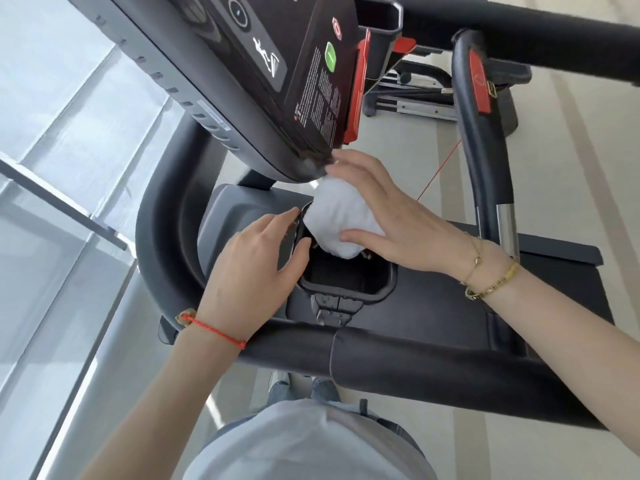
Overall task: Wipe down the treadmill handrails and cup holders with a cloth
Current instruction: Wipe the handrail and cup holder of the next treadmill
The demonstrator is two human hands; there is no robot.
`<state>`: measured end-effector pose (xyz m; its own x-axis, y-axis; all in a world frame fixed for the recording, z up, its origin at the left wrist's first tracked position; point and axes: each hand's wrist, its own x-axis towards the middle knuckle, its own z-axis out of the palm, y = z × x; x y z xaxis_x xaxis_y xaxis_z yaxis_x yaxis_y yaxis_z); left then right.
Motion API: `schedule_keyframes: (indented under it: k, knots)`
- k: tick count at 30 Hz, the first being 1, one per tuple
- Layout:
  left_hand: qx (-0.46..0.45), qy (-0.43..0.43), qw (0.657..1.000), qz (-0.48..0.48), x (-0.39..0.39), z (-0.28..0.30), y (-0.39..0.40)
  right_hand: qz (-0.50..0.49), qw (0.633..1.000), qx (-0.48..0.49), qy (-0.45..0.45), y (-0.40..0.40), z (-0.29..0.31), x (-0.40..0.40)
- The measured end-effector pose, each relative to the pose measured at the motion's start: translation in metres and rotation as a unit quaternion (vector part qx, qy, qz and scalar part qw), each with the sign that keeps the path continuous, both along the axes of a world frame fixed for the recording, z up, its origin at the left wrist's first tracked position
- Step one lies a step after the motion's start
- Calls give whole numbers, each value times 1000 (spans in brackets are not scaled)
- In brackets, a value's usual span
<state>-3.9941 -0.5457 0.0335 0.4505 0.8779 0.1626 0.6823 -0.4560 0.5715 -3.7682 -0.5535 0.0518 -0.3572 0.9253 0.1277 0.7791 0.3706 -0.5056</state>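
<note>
Getting pinched by the right hand (388,216), a white cloth (337,216) is being held over the cup holder (384,289); its rim is being touched by the left hand (256,268), fingers relaxed.

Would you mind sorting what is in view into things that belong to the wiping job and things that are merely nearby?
Part of the job: white cloth, cup holder, front handrail, right hand gripping the cloth, left hand on the holder's rim.

Merely nearby: console panel, red safety clip, another machine.
</note>
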Motion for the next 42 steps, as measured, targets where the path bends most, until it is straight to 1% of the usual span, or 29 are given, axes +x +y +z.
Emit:
schedule_keyframes:
  k: [2, 4, 6, 9, 12, 14, 16, 21, 24, 27, 32, 35, 39, 42]
  knots:
    - [3, 7, 1000, 4, -1, -2, 1, -39, 999, 4, 13, -3, -6, 2]
    - [0, 15, 1000, 6, -1, -2, 1, -94, 995, -19, 42, -9, -10, 4]
    - [-2, 17, 1000, 7, -1, -1, 1, -125, 990, -41, 47, -13, -13, 5]
    - [2, 14, 1000, 7, 0, -1, 1, -128, 990, -54, -12, -7, -11, -1]
    - [3, 20, 1000, 5, 1, -1, 1, -116, 989, -44, -85, 10, -8, -19]
    - [3, 26, 1000, 6, 1, 0, 1, -127, 983, -26, -133, 18, -6, -28]
    - [4, 29, 1000, 6, 0, 0, 2, -140, 978, -14, -153, 17, -7, -26]
    - [2, 33, 999, 5, 0, 0, 2, -144, 983, -44, -104, -2, -9, 6]
    - [4, 32, 999, 6, 0, 0, 1, -117, 986, -60, -105, 11, -9, -2]
    - [5, 31, 999, 6, 0, 1, 1, -106, 989, -70, -75, 19, -10, -14]
    - [1, 16, 1000, -5, -1, 1, 1, -175, 980, -84, -45, -12, -10, 15]
    - [6, 15, 1000, -7, -1, 2, 0, -186, 979, -71, -43, -9, -9, 17]
    - [9, 13, 1000, -23, -1, 3, 1, -142, 988, -39, -45, 6, -9, -3]
    - [6, 10, 999, -31, -1, 3, 1, -160, 986, -50, -21, -7, -13, 2]
